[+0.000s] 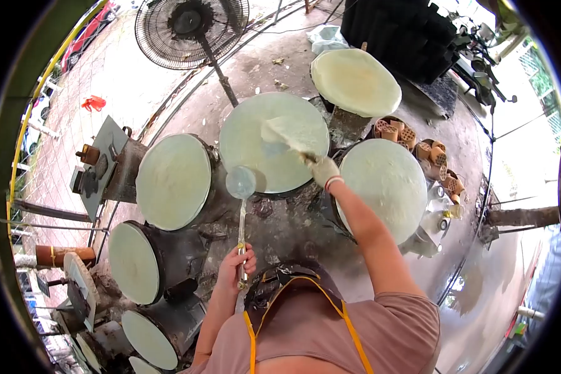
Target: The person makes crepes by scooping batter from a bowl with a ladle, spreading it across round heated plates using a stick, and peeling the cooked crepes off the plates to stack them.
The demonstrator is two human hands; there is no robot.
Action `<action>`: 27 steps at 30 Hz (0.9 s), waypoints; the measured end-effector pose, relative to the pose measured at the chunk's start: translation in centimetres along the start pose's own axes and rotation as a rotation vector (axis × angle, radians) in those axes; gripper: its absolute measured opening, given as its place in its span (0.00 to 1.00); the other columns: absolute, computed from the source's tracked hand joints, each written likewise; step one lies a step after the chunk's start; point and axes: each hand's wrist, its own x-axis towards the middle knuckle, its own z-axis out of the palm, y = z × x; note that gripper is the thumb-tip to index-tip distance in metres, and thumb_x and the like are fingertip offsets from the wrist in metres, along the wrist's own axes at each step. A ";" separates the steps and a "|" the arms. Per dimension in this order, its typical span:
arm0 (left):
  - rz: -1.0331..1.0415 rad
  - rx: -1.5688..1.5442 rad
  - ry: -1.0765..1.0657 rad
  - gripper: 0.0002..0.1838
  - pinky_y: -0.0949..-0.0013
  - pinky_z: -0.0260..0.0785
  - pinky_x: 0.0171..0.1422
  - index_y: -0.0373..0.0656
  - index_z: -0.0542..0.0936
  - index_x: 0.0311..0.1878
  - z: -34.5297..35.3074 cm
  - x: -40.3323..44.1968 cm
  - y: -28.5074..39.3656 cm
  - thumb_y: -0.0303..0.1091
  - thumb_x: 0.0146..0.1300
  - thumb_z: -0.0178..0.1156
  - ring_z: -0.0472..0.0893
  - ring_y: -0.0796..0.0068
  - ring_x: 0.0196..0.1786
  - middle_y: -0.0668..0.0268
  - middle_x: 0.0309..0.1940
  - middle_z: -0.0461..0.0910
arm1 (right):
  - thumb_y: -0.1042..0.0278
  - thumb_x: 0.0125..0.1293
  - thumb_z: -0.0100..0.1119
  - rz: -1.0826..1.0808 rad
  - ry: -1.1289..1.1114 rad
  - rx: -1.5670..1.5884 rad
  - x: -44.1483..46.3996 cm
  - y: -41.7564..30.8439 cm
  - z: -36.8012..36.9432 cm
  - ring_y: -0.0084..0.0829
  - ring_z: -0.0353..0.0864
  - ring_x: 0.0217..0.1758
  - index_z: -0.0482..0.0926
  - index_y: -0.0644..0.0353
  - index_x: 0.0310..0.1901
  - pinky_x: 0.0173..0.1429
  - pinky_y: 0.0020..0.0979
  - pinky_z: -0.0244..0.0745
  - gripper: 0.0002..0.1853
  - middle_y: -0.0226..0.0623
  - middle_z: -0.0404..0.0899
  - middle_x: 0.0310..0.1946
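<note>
Upright in my left hand (245, 260) is the handle of a ladle (240, 182), my fingers wrapped round it. The ladle's round bowl lies over the lower left edge of the central round griddle (268, 168), which is coated with pale batter. My right hand (324, 170), in a whitish glove, is closed on the handle of a wide pale scraper (290, 133) at that griddle's right side. The scraper's blade reaches over the batter; whether it touches is hard to tell. Close to my right forearm is another coated griddle (383, 187).
More coated griddles stand at the left (173, 181), lower left (134, 262) and upper right (355, 81). A fan (190, 25) rises behind. Perforated clay-coloured cylinders (439, 153) lie right of the right griddle. A metal plate (106, 162) tilts at the far left.
</note>
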 end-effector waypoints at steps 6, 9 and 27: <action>0.036 -0.018 0.101 0.08 0.78 0.57 0.19 0.40 0.70 0.45 -0.1 -0.1 -1.6 0.28 0.64 0.50 0.63 0.82 0.19 0.67 0.26 0.67 | 0.68 0.67 0.43 -0.438 0.023 -0.449 -1.4 4.0 2.8 0.38 0.82 0.38 0.72 0.60 0.55 0.41 0.36 0.78 0.17 0.46 0.77 0.47; 0.031 -0.022 0.154 0.06 0.78 0.54 0.16 0.42 0.69 0.43 -0.9 0.2 -1.8 0.29 0.65 0.50 0.61 0.83 0.16 0.69 0.23 0.66 | 0.69 0.65 0.46 -0.286 -0.082 0.130 -3.5 3.1 0.6 0.36 0.82 0.38 0.72 0.59 0.56 0.42 0.34 0.78 0.18 0.45 0.79 0.41; 0.216 0.546 0.364 0.05 0.74 0.53 0.11 0.42 0.66 0.37 3.4 12.1 -2.7 0.25 0.60 0.51 0.62 0.80 0.10 0.69 0.17 0.63 | 0.65 0.62 0.56 0.530 -0.114 1.239 -11.8 -1.0 10.4 0.15 0.64 0.17 0.79 0.59 0.45 0.20 0.20 0.56 0.11 0.23 0.72 0.22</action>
